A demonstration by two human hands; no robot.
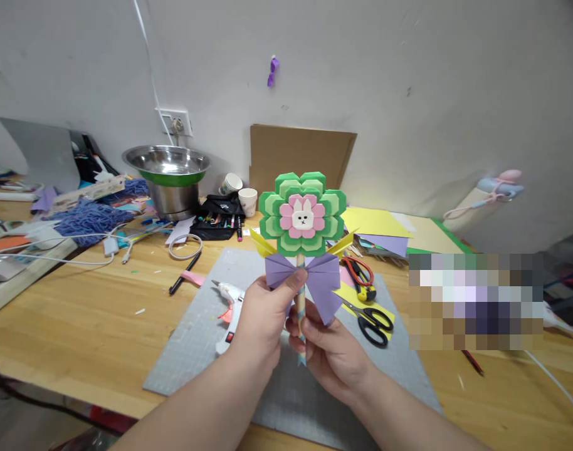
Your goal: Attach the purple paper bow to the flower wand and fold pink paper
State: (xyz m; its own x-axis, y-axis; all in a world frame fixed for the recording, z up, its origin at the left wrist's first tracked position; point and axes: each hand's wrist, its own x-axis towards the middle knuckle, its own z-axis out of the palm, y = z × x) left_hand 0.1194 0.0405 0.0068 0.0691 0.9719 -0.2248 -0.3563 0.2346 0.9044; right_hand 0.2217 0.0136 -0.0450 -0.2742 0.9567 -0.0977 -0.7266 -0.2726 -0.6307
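Observation:
Upright before me, above the grey cutting mat (192,332), is a paper flower (272,213) with green outer petals, a pink ring and a white rabbit face. Yellow paper leaves (262,243) stick out below the bloom. A purple paper bow (328,275) sits on its striped stick stem. My left hand (268,313) is closed around the bow's centre and stem, thumb pressed on the front. Lower down, my right hand (333,351) grips the stem between thumb and fingers. A white glue gun (230,294) lies left of my hands, and black-handled scissors (373,324) lie to the right.
A yellow-black cutter (364,289) and yellow paper lie on the mat. Behind stand a steel bowl (167,161), paper cups (247,202), a black marker pouch (215,219) and cardboard (296,150). Coloured sheets (375,222) are stacked right. Cables and blue yarn (89,220) clutter the left.

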